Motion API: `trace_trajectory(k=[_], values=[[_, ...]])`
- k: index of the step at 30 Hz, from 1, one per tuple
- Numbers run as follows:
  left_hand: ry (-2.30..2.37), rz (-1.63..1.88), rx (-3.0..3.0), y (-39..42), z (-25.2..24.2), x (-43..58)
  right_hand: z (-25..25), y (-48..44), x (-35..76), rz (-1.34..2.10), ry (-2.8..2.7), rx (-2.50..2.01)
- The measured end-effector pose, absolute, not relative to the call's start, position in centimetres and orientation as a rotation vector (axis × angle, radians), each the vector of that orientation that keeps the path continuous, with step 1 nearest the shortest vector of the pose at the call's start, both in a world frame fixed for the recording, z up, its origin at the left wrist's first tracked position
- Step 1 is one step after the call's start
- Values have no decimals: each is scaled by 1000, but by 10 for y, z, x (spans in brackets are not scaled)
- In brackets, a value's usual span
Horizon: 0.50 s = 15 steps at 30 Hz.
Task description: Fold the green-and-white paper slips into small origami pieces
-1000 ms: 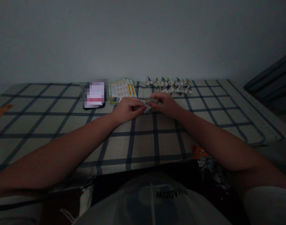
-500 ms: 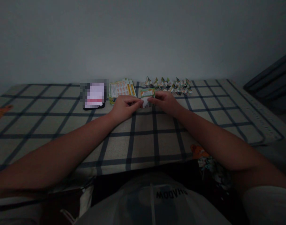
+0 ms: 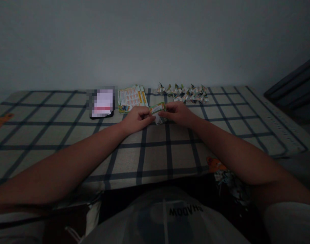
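Observation:
Between my hands is a small folded piece of printed paper (image 3: 158,108), green and white with some orange. My left hand (image 3: 137,118) pinches its left side with thumb and fingers. On the right side, my right hand (image 3: 179,113) grips it with the thumb in front and the fingers curled behind. Just beyond my left hand lies a stack of printed leaflets (image 3: 130,96) in green, white and yellow. Several small folded paper pieces (image 3: 191,93) with pointed tips stand in a cluster beyond my right hand.
A phone (image 3: 102,103) with a lit, blurred screen lies left of the leaflets. The checked tablecloth (image 3: 88,135) covers the table up to the grey wall (image 3: 155,40). A dark slatted object (image 3: 297,81) stands at the right edge.
Both hands have come slightly nearer to me with the paper. The paper is tilted now, its left end lower, and my fingers are more curled around it.

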State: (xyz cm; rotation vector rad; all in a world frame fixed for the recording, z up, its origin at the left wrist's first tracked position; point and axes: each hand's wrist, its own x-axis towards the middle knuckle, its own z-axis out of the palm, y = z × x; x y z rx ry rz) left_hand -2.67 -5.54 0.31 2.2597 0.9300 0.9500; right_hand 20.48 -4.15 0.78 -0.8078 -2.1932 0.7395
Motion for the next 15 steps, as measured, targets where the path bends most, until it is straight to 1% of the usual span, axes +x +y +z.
trace_trajectory(k=[3,8,15], values=[[931,936,2323,-55,4,-27,8,-40,205,855,-2176,-816],[944,1000,2386,-58,9,-24,10,-40,205,940,-2110,-825],[948,976,2228,-59,8,-23,13,-44,203,852,-2095,-809]])
